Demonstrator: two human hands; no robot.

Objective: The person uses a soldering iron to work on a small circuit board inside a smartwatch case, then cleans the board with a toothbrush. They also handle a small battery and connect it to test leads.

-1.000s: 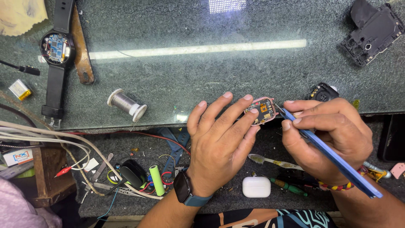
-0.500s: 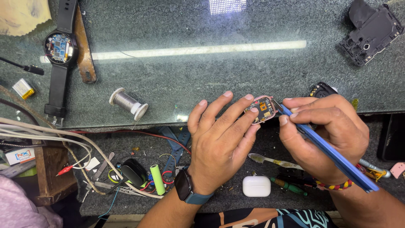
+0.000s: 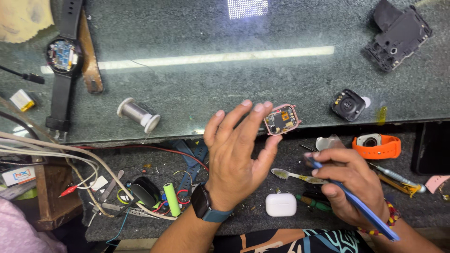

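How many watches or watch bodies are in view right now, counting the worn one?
5. Opened pink watch case in the left hand; black round watch top left; black watch body on the glass; orange-strapped watch right; one worn wristwatch. Clutter may hide more.

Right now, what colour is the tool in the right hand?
Blue tool, held in the right hand; head view.

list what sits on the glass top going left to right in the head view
small yellow battery → round opened watch on a black strap → wire spool → pink-framed watch case held in the left hand → small black watch module → black plastic frame
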